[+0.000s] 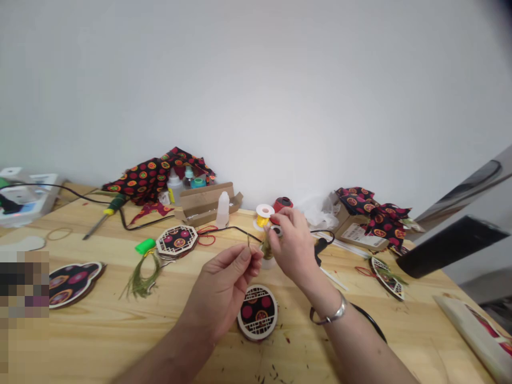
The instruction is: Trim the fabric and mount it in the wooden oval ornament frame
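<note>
My left hand [224, 285] is closed in a pinch, with a short end of thin olive thread [248, 240] standing up from the fingertips. Just to its right, my right hand [294, 242] has its fingers curled around a spool of olive-gold thread [267, 249], which they partly hide. Behind that stand a spool of yellow thread [263, 220] and a red spool [283, 202]. On the table below my hands lies a round ornament [258, 312] with a pale lattice frame over dark patterned fabric; my left hand overlaps its upper left edge.
At the left lie an octagonal ornament [177, 241], an olive tassel [144, 277], a green cylinder [144, 246] and a screwdriver-like tool [104, 214]. A white bottle [223, 210] stands by an open cardboard box [208, 200]. A black tube [452, 246] and fan-shaped ornament [386, 280] are rightward.
</note>
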### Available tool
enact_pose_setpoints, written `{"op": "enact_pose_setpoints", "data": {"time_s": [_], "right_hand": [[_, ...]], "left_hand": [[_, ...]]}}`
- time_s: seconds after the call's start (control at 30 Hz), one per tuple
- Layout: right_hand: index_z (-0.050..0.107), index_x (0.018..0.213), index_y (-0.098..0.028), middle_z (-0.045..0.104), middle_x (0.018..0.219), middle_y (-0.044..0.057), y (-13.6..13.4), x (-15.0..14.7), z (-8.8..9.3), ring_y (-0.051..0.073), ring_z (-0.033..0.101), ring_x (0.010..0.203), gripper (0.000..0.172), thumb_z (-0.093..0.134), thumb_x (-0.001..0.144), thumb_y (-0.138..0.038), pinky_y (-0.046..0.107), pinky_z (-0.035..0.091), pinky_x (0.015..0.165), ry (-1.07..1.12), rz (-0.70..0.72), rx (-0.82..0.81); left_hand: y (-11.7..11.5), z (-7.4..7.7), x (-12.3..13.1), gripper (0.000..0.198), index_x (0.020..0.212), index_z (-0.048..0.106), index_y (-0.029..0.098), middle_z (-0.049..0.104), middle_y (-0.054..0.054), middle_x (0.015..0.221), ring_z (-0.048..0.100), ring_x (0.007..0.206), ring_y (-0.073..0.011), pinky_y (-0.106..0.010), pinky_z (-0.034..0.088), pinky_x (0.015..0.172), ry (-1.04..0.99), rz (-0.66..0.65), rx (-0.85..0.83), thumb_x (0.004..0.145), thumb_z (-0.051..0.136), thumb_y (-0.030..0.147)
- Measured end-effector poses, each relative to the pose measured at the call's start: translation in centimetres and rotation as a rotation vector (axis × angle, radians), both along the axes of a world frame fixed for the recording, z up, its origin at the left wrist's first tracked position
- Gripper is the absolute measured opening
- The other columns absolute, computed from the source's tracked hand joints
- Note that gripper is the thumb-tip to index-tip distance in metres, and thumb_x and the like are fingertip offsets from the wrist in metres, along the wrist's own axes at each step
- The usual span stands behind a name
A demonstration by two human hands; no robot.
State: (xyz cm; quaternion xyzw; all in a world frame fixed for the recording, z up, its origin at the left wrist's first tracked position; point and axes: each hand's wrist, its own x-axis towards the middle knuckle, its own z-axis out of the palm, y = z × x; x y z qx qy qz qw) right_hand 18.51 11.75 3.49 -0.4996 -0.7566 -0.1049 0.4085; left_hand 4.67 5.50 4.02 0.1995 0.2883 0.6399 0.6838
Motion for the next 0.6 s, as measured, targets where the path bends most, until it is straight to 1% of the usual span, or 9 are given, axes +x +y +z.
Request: {"op": "enact_pose_setpoints", "data": {"time_s": [0.2, 0.33, 0.4, 0.47, 0.53, 0.57, 0.6], "right_hand": [[0.067, 0.091, -0.018, 0.06, 0.098, 0.01, 1.2, 1.7, 2.0, 0.023, 0.057, 0.089, 0.015, 0.058, 0.081, -0.025, 0.037, 0.047, 0.078, 0.168, -0.053, -0.022], [0.068, 0.087, -0.016, 0.061, 0.094, 0.01, 1.4, 2.7, 3.8, 0.019, 0.056, 0.076, 0.02, 0.063, 0.078, -0.033, 0.035, 0.047, 0.071, 0.287, -0.072, -0.058], [0.069, 0.085, -0.015, 0.062, 0.087, 0.008, 1.2, 3.2, 4.5, 0.016, 0.054, 0.065, 0.023, 0.061, 0.08, -0.037, 0.033, 0.047, 0.065, 0.361, -0.074, -0.083], [0.069, 0.086, -0.014, 0.061, 0.071, 0.004, 0.9, 3.7, 5.3, 0.013, 0.05, 0.055, 0.03, 0.057, 0.083, -0.042, 0.03, 0.045, 0.055, 0.436, -0.071, -0.123], [0.068, 0.087, -0.013, 0.057, 0.059, 0.0, 0.4, 4.1, 6.2, 0.011, 0.048, 0.047, 0.035, 0.058, 0.083, -0.046, 0.026, 0.04, 0.047, 0.587, -0.007, -0.196], [0.068, 0.087, -0.013, 0.058, 0.06, 0.0, 0.1, 4.3, 6.7, 0.01, 0.049, 0.046, 0.035, 0.061, 0.082, -0.046, 0.025, 0.039, 0.045, 0.689, 0.047, -0.233], [0.067, 0.086, -0.013, 0.06, 0.064, 0.0, -0.3, 4.4, 7.2, 0.009, 0.05, 0.047, 0.033, 0.064, 0.079, -0.045, 0.024, 0.039, 0.045, 0.795, 0.109, -0.263]], "left_hand": [[-0.1, 0.1, -0.5, 0.019, 0.063, 0.075, 0.011, 0.072, -0.003, 0.062, 0.062, 0.057, -0.008, -0.012, 0.053, 0.056, -0.023, 0.023, -0.014, 0.05, 0.089, 0.017], [0.0, 0.3, -0.8, 0.018, 0.063, 0.074, 0.011, 0.071, -0.003, 0.064, 0.062, 0.058, -0.008, -0.013, 0.053, 0.057, -0.026, 0.032, -0.008, 0.052, 0.088, 0.016], [0.0, 0.3, -1.0, 0.017, 0.063, 0.073, 0.01, 0.07, -0.003, 0.064, 0.061, 0.058, -0.0079, -0.012, 0.053, 0.057, -0.024, 0.032, -0.004, 0.054, 0.087, 0.015], [0.0, 0.3, -1.3, 0.016, 0.063, 0.073, 0.01, 0.069, -0.003, 0.064, 0.06, 0.059, -0.0079, -0.012, 0.053, 0.056, -0.022, 0.034, -0.001, 0.055, 0.086, 0.015], [0.0, 0.2, -1.7, 0.017, 0.064, 0.073, 0.01, 0.069, -0.003, 0.065, 0.06, 0.059, -0.0082, -0.012, 0.054, 0.056, -0.019, 0.043, -0.003, 0.055, 0.086, 0.015], [-0.1, 0.1, -1.9, 0.017, 0.065, 0.073, 0.01, 0.069, -0.002, 0.065, 0.06, 0.058, -0.0082, -0.012, 0.053, 0.055, -0.018, 0.051, -0.005, 0.055, 0.086, 0.014], [-0.1, 0.0, -2.2, 0.017, 0.066, 0.073, 0.01, 0.068, -0.002, 0.064, 0.06, 0.058, -0.0082, -0.012, 0.054, 0.054, -0.016, 0.059, -0.008, 0.055, 0.086, 0.014]]}}
